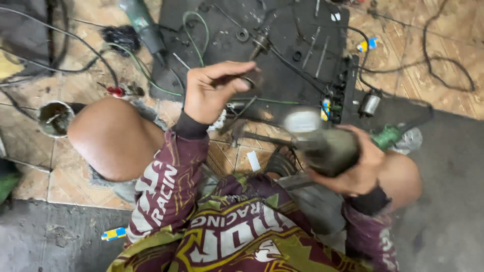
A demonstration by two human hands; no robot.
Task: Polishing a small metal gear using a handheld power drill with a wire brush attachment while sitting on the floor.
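Tiled floor (pixel 75 186); right hand's (pixel 360 166) grip around grimy motor part (pixel 327 148).

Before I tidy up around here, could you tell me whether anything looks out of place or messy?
Yes. Wires and cables sprawl tangled over the tiled floor, and washers, rods and small parts lie scattered on the dark mat. The right hand grips a grimy cylindrical part; the left hand pinches a small piece, too blurred to identify.
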